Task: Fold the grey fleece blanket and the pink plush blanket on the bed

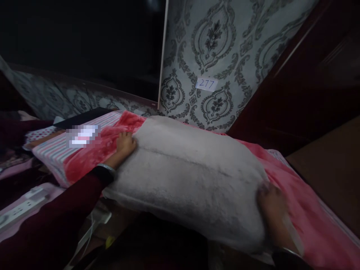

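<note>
A plump grey pillow (191, 176) with a soft, plush-looking cover lies across the middle of the view, with a seam or crease running along it. My left hand (126, 144) is closed on its left edge, the fingers curled at the side. At the right end, my right hand (272, 202) grips the other edge, slightly blurred, with its fingertips partly lost against the fabric. Beneath the pillow spreads a pink-red plush blanket (298, 187), which shows on both sides. The pillow's near edge hangs over the front of the surface.
A striped cloth (53, 152) covers the left part of the surface, with a pixelated bright patch on it. A white power strip (22, 212) lies at lower left. Behind are a large dark screen (84, 41) and patterned wallpaper with a paper label (206, 84) reading 277. Dark red furniture (309, 86) stands right.
</note>
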`<state>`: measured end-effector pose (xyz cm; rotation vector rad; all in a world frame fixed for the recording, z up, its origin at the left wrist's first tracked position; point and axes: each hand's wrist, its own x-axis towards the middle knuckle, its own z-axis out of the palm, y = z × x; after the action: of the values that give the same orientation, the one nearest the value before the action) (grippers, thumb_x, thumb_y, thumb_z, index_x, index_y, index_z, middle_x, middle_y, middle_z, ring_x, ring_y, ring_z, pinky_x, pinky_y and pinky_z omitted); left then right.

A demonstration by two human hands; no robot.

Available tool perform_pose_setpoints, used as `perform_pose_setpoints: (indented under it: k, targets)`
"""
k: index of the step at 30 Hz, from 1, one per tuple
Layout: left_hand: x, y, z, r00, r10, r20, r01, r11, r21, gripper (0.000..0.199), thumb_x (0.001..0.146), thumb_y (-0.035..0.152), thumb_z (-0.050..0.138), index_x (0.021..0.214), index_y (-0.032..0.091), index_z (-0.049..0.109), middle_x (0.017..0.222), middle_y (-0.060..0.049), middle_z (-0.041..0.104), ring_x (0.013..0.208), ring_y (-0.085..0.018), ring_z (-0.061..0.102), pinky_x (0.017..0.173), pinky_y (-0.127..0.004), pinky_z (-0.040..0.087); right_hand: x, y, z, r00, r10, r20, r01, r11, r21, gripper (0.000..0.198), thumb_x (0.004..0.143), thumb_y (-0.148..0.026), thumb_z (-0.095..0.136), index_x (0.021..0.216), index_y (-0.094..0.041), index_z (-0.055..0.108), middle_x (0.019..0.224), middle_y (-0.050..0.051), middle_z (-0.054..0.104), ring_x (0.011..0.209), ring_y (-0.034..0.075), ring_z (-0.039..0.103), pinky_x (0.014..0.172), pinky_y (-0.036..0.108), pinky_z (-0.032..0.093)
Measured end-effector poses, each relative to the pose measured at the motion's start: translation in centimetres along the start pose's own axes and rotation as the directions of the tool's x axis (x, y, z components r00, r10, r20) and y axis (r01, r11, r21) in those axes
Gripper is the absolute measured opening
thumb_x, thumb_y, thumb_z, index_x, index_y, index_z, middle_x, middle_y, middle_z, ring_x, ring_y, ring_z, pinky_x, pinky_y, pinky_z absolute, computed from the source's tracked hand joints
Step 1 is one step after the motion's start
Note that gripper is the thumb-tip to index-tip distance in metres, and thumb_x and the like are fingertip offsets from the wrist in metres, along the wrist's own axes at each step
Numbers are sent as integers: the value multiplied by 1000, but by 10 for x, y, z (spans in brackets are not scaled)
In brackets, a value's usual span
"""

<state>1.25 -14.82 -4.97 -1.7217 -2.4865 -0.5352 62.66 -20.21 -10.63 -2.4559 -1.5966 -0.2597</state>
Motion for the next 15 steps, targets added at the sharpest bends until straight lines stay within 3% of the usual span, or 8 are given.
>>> perform_pose_setpoints:
  k: [2,4,5,7,11,15]
  targets:
    - [-3,26,10,970,238,44,-239,970,29,64,97,41,46,152,9,45,160,-20,42,149,-36,36,119,-48,33,-3,-41,-1,991,-129,-36,130,991,28,67,101,-43,26,155,-7,40,154,27,45,143,39,43,108,59,43]
    - [-8,50,25,901,403,163,-412,911,23,65,99,45,42,158,17,39,168,-14,31,155,-34,24,124,-52,23,-8,-81,3,952,-307,21,306,951,45,63,103,-46,25,158,-17,38,164,17,37,150,34,33,114,58,37]
    - [-12,59,32,869,445,216,-461,887,25,64,101,47,40,159,21,38,169,-11,28,156,-34,21,124,-55,20,-10,-96,7,923,-379,70,376,925,49,61,104,-46,26,159,-23,37,165,12,35,152,32,31,116,58,34]
    - [-16,69,45,843,464,271,-494,868,49,63,102,49,35,160,24,38,170,-9,27,157,-35,19,124,-57,18,-10,-113,15,900,-410,145,409,912,39,58,104,-46,28,160,-29,34,168,6,31,154,30,27,118,59,32]
    - [-9,64,50,847,453,277,-496,862,106,66,102,52,31,161,23,35,169,-9,28,157,-34,21,123,-55,20,3,-98,23,907,-371,200,376,926,15,60,105,-48,27,163,-32,28,171,3,23,156,27,21,122,56,26]
    - [18,28,36,903,332,274,-382,912,152,67,103,52,26,161,19,35,170,-11,26,155,-37,21,121,-61,20,20,-34,19,962,-154,227,163,986,-20,62,105,-50,23,163,-30,27,172,4,20,156,29,21,122,59,24]
